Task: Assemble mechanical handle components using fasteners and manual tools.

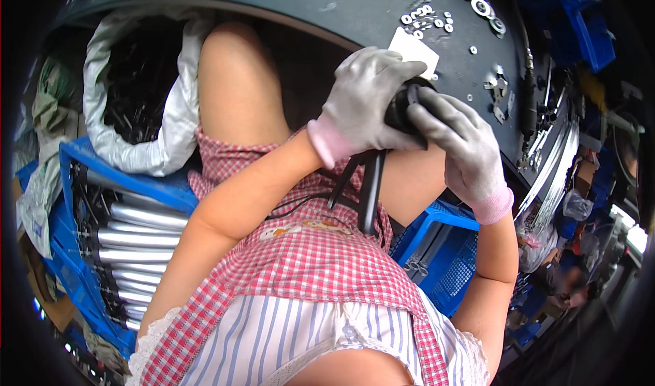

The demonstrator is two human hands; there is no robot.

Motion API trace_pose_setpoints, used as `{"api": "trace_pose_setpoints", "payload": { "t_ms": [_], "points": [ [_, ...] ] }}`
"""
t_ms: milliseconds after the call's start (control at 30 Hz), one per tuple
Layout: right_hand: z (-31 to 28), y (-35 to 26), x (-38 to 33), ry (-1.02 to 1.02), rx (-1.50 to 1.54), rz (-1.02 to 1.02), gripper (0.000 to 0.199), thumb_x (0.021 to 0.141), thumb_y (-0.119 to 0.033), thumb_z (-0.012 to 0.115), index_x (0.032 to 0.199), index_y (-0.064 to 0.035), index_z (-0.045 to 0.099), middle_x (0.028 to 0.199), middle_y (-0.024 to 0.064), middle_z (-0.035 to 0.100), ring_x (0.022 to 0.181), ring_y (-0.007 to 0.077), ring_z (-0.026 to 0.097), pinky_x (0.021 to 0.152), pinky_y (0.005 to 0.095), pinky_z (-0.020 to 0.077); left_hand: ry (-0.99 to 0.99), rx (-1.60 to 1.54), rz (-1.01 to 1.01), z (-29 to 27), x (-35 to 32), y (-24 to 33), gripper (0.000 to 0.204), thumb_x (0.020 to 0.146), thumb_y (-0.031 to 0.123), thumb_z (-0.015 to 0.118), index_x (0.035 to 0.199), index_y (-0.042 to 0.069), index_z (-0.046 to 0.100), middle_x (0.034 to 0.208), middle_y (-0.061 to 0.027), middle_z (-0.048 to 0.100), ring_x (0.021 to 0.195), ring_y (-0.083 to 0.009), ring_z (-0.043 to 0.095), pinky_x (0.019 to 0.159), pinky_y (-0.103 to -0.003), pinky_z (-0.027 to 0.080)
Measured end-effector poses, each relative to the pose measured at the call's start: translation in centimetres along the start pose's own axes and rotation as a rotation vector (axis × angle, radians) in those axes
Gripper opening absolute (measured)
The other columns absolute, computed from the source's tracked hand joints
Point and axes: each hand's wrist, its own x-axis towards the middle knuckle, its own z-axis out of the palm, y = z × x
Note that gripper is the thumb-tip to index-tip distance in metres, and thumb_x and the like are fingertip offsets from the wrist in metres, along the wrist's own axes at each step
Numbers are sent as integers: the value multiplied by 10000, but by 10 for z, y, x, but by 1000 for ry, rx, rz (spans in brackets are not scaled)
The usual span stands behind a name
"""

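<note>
Our gloved left hand [365, 99] curls closed around a black cylindrical part [404, 109], while our gloved right hand [460, 147] closes on the same part from three o'clock, fingers wrapped over its end. The part sits above our lap, at the edge of the dark round table [341, 7]. Black cables [368, 181] hang from it at six o'clock. Washers [426, 17] lie scattered at twelve o'clock. At nine o'clock, a blue crate [68, 263] holds silver tubes [136, 239] beside a grey sack [136, 86]
</note>
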Motion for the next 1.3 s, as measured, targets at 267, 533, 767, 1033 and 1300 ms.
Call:
{"api": "trace_pose_setpoints", "payload": {
  "t_ms": [267,533,767,1033,1300],
  "points": [
    [35,7,-14,168,110,-93,343,767,-109,599,1098,-43,658,1217,129,617,1174,297,568,894,401,507,-126,-117,-338,-9,-30,-3,1010,485,483,857,1287,-24,511,1269,-181,529,1219,-353,479,1049,-467,365],
    [42,-11,-14,164,32,77,260,738,-122,631,982,-55,689,1132,91,632,1111,241,575,893,378,500,-130,-353,-480,-1,-25,10,1086,546,530,878,1386,15,419,1347,-138,461,1231,-288,461,1082,-428,327],
    [42,-19,-3,181,-42,170,173,683,-124,666,847,-89,708,1014,35,646,1093,226,547,885,362,478,-132,-291,-463,-3,-26,-2,997,561,441,887,1351,28,440,1371,-135,434,1294,-282,424,1102,-416,321],
    [49,-14,-16,421,266,315,276,695,-76,634,937,-161,738,1171,-13,654,1113,274,580,920,438,433,-124,-249,-454,-7,-17,14,851,589,361,818,1300,35,484,1329,-174,466,1265,-317,451,1079,-420,351],
    [15,49,-48,801,58,496,343,707,-16,631,1040,-79,682,1149,151,653,1070,299,602,920,393,468,-114,-75,-302,-3,-19,13,802,491,238,826,1209,68,512,1259,-194,509,1214,-376,484,1038,-460,390]
  ]
}}
